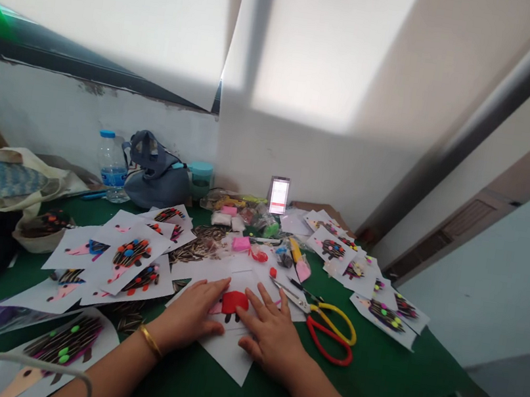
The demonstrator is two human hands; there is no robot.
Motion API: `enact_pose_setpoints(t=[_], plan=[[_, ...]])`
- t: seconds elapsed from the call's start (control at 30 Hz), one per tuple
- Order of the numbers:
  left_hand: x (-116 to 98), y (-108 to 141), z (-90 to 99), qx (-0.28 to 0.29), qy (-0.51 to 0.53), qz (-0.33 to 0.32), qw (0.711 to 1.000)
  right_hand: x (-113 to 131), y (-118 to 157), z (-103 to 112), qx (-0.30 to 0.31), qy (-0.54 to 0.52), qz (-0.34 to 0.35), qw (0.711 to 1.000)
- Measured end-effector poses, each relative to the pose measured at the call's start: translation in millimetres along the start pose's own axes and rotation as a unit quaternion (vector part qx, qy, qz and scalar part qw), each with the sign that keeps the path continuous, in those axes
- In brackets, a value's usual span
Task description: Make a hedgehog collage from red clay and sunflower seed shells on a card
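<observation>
A flattened piece of red clay (235, 302) sits on a white sheet of paper (237, 359) in front of me, with a bit of pink at its left and short dark feet below it. My left hand (195, 313) lies at its left edge, fingers stretched out and fingertips at the paper. From the other side, my right hand (271, 331) rests with fingers spread, its fingertips touching the clay's right edge. Neither hand grips anything. Scissors (330, 328) with red and yellow handles lie just right of my right hand, near a dark pen (304, 289).
Hedgehog pictures with seeds lie left (131, 258) and right (380, 312). Behind the paper are loose sunflower seeds (203, 245), pink clay (241, 243) and a phone (278, 196). A bottle (112, 169) and blue bag (159, 173) stand back left. A pale cable (22, 359) crosses front left.
</observation>
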State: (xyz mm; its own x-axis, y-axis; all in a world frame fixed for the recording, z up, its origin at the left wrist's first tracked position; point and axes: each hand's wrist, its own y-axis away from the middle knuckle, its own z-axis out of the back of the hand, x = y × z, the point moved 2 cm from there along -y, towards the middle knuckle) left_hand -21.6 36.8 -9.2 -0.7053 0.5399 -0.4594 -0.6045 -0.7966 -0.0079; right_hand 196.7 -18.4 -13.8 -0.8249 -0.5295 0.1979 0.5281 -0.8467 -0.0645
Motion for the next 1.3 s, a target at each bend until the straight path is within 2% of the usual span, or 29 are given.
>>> enact_pose_setpoints(t=[0.07,0.2,0.3,0.43,0.9,1.03,1.13,1.3], plan=[[-1,0,-1.0,-0.011,-0.014,-0.003,1.000,-1,0,-1,-0.018,0.000,0.004,1.000],[-5,0,-1.8,-0.028,-0.035,-0.005,0.999,-7,3,-1,-0.099,0.023,-0.036,0.994],[-7,1,-2.6,-0.035,-0.045,0.008,0.998,-8,3,-2,-0.125,0.038,-0.047,0.990],[-9,1,-4.5,-0.036,-0.051,0.024,0.998,-7,1,-4,-0.106,0.037,-0.030,0.993],[-6,1,-6.9,-0.044,-0.053,0.023,0.997,-7,-4,-8,-0.071,0.009,-0.049,0.996],[-7,1,-6.6,-0.043,-0.048,0.021,0.998,-9,-11,-9,-0.061,0.011,-0.080,0.995],[-7,2,-6.9,-0.045,-0.044,0.020,0.998,-10,-19,-8,-0.046,0.010,-0.075,0.996],[-7,2,-7.6,-0.051,-0.037,0.013,0.998,-13,-31,1,-0.062,0.016,-0.074,0.995]])
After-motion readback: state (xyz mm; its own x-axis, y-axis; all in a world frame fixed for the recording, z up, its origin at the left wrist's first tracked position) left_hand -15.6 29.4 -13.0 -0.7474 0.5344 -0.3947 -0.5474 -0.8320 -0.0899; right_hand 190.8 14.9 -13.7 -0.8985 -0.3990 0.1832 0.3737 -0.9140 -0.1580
